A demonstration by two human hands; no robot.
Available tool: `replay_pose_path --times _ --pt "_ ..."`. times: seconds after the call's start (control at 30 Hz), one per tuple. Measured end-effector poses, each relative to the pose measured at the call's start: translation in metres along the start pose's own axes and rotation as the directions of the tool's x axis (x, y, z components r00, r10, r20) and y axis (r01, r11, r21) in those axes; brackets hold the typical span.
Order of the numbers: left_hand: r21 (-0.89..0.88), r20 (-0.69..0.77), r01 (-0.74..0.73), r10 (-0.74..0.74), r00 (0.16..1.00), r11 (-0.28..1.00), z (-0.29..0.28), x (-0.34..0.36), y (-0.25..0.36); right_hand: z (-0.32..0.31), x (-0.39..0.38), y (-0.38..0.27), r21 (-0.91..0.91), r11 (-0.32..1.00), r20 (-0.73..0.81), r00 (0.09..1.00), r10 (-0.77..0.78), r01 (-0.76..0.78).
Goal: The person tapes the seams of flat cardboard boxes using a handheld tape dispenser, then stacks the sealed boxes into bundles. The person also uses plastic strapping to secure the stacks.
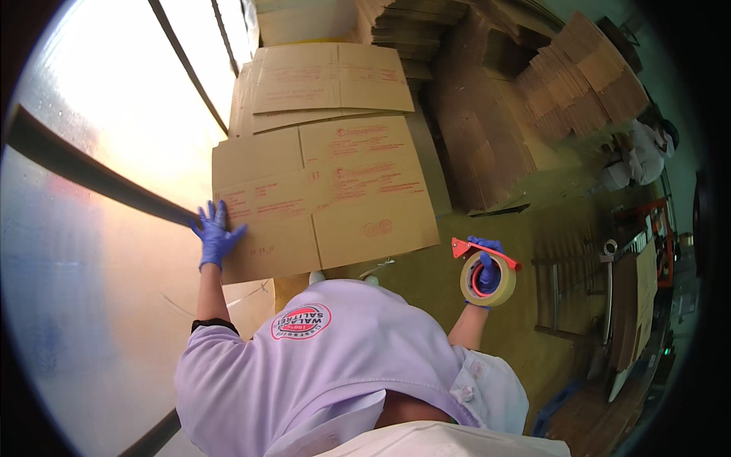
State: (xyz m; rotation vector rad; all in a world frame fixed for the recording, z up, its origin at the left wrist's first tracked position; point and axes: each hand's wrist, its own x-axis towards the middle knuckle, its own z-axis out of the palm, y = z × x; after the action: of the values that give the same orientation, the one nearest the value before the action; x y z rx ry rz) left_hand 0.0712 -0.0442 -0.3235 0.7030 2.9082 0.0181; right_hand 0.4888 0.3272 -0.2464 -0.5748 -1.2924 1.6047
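Note:
My left hand (218, 238), in a blue glove, rests with fingers spread on the left edge of a flat folded cardboard carton (358, 228) printed in red. Behind that carton lie more flat cartons (331, 80), partly covered by it. My right hand (488, 273), also gloved, is closed on a red tape dispenser (460, 247) with a wide roll of pale tape (496, 297), held low to the right of the carton, with fingers through the roll's centre.
A bright translucent wall with dark bars (91, 164) runs along my left. Tall cardboard stacks (571, 76) stand behind and right. Two people in white (647, 152) are at the far right, beyond a metal rack and leaning boards (632, 305). Greenish floor (548, 365) shows beside me.

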Motion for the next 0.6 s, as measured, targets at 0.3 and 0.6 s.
replay_pose_path --times 0.3,0.6 --pt "-0.241 -0.313 -0.176 0.096 0.945 0.954 0.016 -0.056 0.152 0.197 0.042 0.077 0.154 0.988 0.577 0.814 -0.066 -0.029" --pt "-0.264 -0.169 -0.407 0.374 0.912 0.874 0.032 -0.108 0.157 0.276 0.069 0.191 0.059 0.753 0.649 0.598 0.469 -0.655"
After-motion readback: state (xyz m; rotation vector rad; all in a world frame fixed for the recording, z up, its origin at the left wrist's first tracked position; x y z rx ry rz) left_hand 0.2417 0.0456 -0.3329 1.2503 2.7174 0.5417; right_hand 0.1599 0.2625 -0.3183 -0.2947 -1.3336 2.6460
